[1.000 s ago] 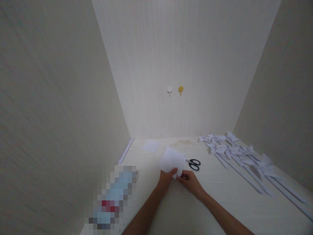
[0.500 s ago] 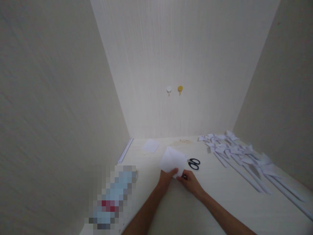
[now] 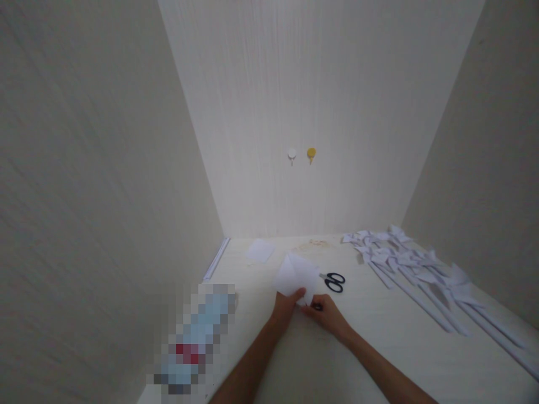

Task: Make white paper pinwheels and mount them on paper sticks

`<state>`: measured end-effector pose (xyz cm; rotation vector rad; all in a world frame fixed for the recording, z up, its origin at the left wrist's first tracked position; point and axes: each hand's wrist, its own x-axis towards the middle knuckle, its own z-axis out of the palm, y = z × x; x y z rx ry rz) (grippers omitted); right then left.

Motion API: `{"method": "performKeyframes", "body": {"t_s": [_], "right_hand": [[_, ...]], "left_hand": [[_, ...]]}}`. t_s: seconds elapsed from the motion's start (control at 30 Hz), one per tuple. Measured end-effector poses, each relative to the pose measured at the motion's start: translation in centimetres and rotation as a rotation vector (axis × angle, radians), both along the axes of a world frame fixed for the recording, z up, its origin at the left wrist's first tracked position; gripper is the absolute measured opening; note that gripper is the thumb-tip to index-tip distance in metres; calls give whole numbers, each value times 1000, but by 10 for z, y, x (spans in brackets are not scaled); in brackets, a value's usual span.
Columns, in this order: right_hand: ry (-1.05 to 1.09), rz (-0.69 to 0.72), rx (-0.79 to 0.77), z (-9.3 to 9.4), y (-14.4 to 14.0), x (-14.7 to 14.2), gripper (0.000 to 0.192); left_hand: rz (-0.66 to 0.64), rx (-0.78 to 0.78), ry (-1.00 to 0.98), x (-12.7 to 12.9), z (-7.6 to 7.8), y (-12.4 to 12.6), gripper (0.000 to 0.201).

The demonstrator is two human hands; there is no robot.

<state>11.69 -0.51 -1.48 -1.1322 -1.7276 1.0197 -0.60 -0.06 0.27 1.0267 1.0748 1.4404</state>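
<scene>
A square white sheet of paper (image 3: 295, 275) with a crease running from its top corner is held up over the table. My left hand (image 3: 288, 306) is closed on its lower edge, the thumb lying on top. My right hand (image 3: 326, 314) is closed at the sheet's lower right corner, fingertips at the paper. Something small and dark shows within its curled fingers, too little to name. Just right of the paper lie black-handled scissors (image 3: 335, 282), their blades pointing left toward it.
Several white paper pinwheels on rolled paper sticks (image 3: 421, 269) lie along the right wall. Another square paper (image 3: 260, 251) and small tan bits (image 3: 318, 243) lie at the back. Rolled paper sticks (image 3: 217, 259) rest at the left wall, near a blurred-out object (image 3: 197, 336). Two hooks (image 3: 311, 153) are on the back wall.
The right hand and the paper's right corner have shifted very slightly left, showing more of the scissors' blades. Both hands keep their closed hold.
</scene>
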Motion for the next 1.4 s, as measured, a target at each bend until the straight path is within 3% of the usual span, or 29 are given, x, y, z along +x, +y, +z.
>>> {"method": "performKeyframes", "body": {"t_s": [0.17,0.43,0.57,0.73,0.93,1.23,1.4], "right_hand": [[78,103,2,6,-1,2,22],[48,46,44,1,0,1,25],[143,42,-45,2,1,1,21],[251,18,-178,3,1,3,31],[90,57,-44,2,-2,0,30],[63,39,55,-2,-1,0,20],[41,18,61,-6,0,0,28]], "left_hand": [[-68,33,-14,1,2,-4,36],[-88,42,-15,-1,-5,1,31],[-36,18,-11,-3,-7,4,32],[-7,12,21,-3,-7,2,32],[-17,10,8,-1,-1,-1,34],[-76,25,8,0,2,-2,34],[-56,8,-3,1,-1,-1,33]]}}
